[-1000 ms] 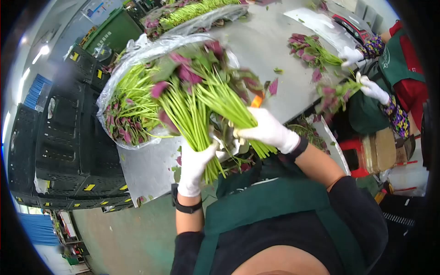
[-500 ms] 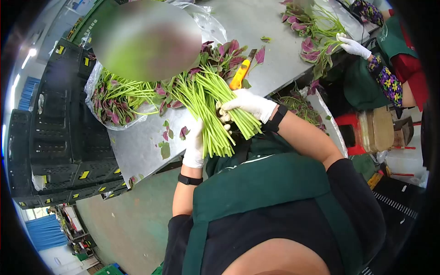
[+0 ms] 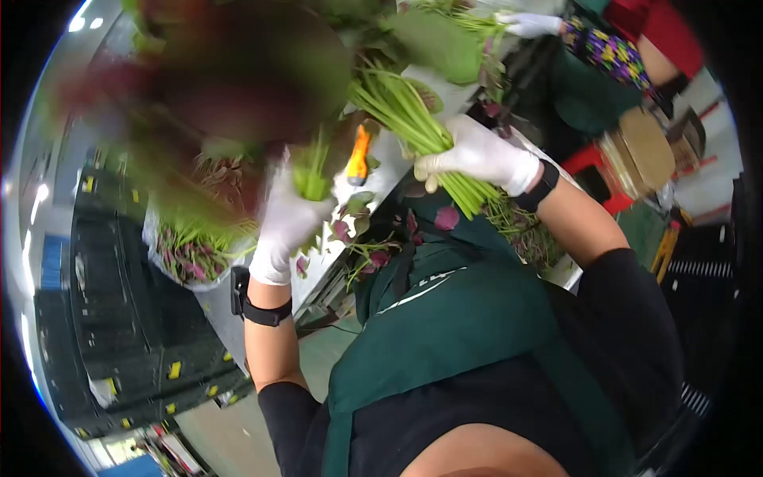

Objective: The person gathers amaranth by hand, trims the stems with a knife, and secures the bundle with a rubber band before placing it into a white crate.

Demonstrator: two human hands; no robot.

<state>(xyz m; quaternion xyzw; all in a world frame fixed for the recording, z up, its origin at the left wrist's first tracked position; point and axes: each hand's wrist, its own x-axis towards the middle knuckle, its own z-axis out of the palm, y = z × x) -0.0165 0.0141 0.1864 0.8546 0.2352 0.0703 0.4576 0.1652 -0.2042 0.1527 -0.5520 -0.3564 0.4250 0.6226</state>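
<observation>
My left hand point(image 3: 286, 219), white-gloved, is closed round the stems of one bunch of amaranth greens point(image 3: 313, 168); its purple-green leaves spread up close to the camera and are blurred. My right hand point(image 3: 477, 155), also gloved, grips a second bunch of amaranth point(image 3: 405, 111), with cut stem ends pointing down toward my apron. Between the two hands lies an orange utility knife point(image 3: 359, 157) on the metal table point(image 3: 387, 163). Loose purple leaves and thin stems point(image 3: 373, 256) hang or lie just in front of my apron, below the knife.
More amaranth point(image 3: 191, 254) sits in a clear plastic bag at left. Dark crates point(image 3: 119, 286) are stacked beyond it. A container of trimmings point(image 3: 528, 238) is by my right forearm. At upper right, a co-worker's gloved hand point(image 3: 532, 25) holds stems near a red stool point(image 3: 588, 171).
The stems held together between both hands are now two separate bunches, one per hand. My hands have moved apart, and the left bunch's leaves have risen toward the camera. The view has shifted.
</observation>
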